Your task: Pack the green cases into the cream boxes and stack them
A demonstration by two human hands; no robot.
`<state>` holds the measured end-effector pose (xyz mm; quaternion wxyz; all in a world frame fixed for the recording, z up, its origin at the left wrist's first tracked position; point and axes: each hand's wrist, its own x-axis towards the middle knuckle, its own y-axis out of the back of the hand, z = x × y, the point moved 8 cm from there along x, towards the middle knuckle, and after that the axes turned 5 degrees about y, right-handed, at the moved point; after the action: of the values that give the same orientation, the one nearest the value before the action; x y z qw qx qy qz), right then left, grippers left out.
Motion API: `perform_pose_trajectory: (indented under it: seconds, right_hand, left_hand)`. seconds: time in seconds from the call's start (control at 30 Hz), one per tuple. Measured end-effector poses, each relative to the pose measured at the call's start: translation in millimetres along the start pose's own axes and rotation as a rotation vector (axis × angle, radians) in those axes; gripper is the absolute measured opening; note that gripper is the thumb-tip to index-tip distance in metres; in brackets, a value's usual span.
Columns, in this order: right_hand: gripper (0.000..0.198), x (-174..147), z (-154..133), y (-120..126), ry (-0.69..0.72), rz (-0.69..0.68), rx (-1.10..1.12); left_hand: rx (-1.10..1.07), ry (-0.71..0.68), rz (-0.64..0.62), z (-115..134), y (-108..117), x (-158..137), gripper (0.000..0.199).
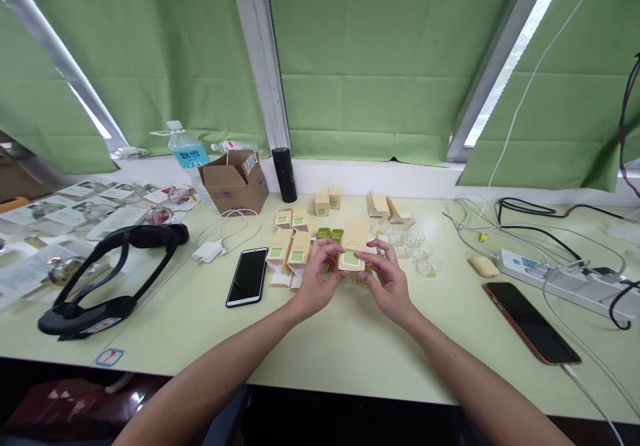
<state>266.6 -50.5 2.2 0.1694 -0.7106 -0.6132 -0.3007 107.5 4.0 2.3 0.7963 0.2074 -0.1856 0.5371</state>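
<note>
You seem mid-fold on a small paper carton [353, 259]
Your left hand [319, 278] and right hand [392, 287] pinch its sides over the tabletop [360, 353]; the next move likely calls for light, even pressure.

The held box [350, 263] is printed too small for me to read over this feed; the left hand [318, 274] hides part of the green tubs [324, 233], the papers [20, 289] blur past reading, and my view's edges crop both forearms [220, 359] and the power strip [550, 278]
</note>
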Motion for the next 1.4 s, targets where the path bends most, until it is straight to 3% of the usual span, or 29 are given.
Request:
perform_pose_trajectory:
  seconds: [0.33, 0.5, 0.67, 0.77, 0.9, 1.03, 1.17, 1.27, 1.4]
  right_hand:
    - [0.030, -0.2, -2.9, -2.7, 0.034, -0.025, -0.006]
    - [0.032, -0.3, -6.9, -2.7, 0.046, -0.026, -0.099]
    - [0.046, -3.1, -22.2, -9.3, 0.234, -0.090, -0.323]
    - [0.057, -7.6, -30.8, -18.6, 0.388, -0.160, -0.490]
    - [0.064, -10.6, -34.6, -24.2, 0.462, -0.211, -0.561]
    - [0.070, -6.0, -32.9, -17.4, 0.418, -0.204, -0.583]
    - [0.069, 4.8, -18.3, -1.4, 0.239, -0.147, -0.759]
    - [0.069, 6.8, -1.8, -2.6, 0.122, -0.242, -0.904]
    - [0.057, 4.4, 8.5, -7.5, 0.087, -0.310, -0.953]
  left_hand:
    - [0.024, 0.026, 0.023, 1.5, 0.6, -0.3, 0.024]
    - [0.044, -0.037, -0.011, 9.6, -0.6, -1.1, 0.032]
    - [0.202, -0.091, -0.012, 17.8, -2.3, -5.9, 0.047]
    - [0.275, -0.117, 0.043, 17.6, -0.5, -7.7, 0.054]
    - [0.298, -0.098, 0.129, 10.9, 4.5, -7.6, 0.051]
    - [0.269, -0.006, 0.187, 0.2, 12.6, -4.8, 0.047]
    - [0.178, 0.065, 0.244, -9.5, 23.6, -1.3, 0.056]
    - [0.080, 0.114, 0.215, -15.7, 24.1, 0.7, 0.060]
    - [0.030, 0.108, 0.184, -14.8, 21.1, 0.7, 0.058]
